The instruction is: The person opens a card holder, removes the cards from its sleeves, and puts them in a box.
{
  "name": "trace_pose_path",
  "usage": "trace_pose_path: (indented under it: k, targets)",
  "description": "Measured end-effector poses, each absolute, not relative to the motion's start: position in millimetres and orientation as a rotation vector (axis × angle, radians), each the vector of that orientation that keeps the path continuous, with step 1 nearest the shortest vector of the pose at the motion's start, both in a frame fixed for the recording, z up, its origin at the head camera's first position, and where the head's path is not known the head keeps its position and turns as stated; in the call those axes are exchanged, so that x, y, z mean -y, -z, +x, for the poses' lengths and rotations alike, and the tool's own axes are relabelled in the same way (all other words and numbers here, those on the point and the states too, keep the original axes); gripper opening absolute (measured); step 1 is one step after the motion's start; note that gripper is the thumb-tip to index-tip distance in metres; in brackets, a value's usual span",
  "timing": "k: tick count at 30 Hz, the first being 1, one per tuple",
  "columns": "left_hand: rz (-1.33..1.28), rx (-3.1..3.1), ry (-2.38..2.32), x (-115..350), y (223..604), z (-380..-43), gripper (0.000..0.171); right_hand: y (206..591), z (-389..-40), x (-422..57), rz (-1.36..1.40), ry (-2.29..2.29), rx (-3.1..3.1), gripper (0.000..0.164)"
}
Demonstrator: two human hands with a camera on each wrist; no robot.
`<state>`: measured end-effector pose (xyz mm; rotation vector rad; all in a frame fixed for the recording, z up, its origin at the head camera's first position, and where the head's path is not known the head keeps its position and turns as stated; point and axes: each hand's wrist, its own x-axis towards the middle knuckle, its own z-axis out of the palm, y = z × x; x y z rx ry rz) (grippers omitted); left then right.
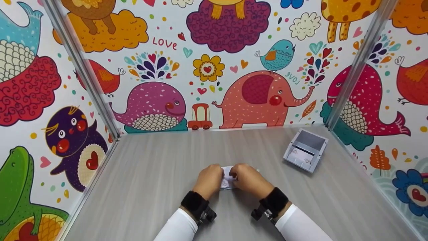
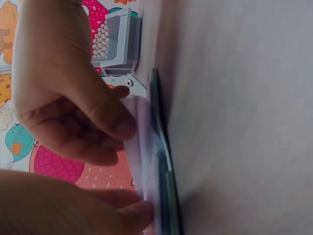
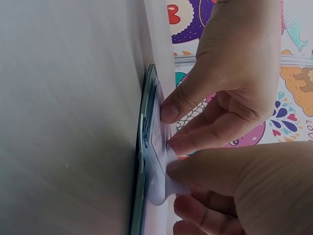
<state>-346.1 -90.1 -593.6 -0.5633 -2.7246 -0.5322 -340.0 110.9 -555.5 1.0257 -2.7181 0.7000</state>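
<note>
A thin folding wallet (image 1: 228,182) with a pale printed face lies on the table in front of me, partly covered by both hands. Its dark, layered edge and a snap button (image 2: 129,83) show in the left wrist view. My left hand (image 1: 209,179) holds the wallet's left part, thumb (image 3: 169,113) on the face and a fingertip by the pale sheet. With thumb and fingers, my right hand (image 1: 250,179) pinches a soft, pale translucent sheet (image 3: 159,183) that bends up from the wallet's face.
On the right of the grey wooden table (image 1: 150,160) stands a grey open box (image 1: 306,150) with a pale printed piece inside. Walls printed with cartoon animals, joined by metal corner posts (image 1: 83,70), enclose the back and sides.
</note>
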Motion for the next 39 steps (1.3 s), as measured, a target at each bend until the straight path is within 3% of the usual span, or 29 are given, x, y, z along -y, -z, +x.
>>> trace_pose_path:
  k: [4, 13, 28, 33, 37, 39]
  targets:
    - [-0.552, 2.712, 0.482, 92, 632, -371, 0.019, 555, -341, -111, 1.046, -0.700, 2.732, 0.017]
    - [-0.467, 2.796, 0.498, 92, 653, -384, 0.016, 553, -340, -112, 1.039, -0.672, 2.761, 0.019]
    - [-0.421, 2.842, 0.502, 98, 650, -386, 0.020, 548, -339, -119, 0.987, -0.638, 2.796, 0.023]
    - [-0.428, 2.849, 0.519, 98, 639, -378, 0.018, 545, -339, -120, 0.860, -0.697, 2.875, 0.036]
    - [-0.439, 2.820, 0.540, 97, 640, -378, 0.016, 544, -339, -122, 0.726, -0.693, 2.928, 0.055]
    - [-0.456, 2.806, 0.536, 95, 621, -365, 0.014, 544, -340, -123, 0.665, -0.697, 2.959, 0.065]
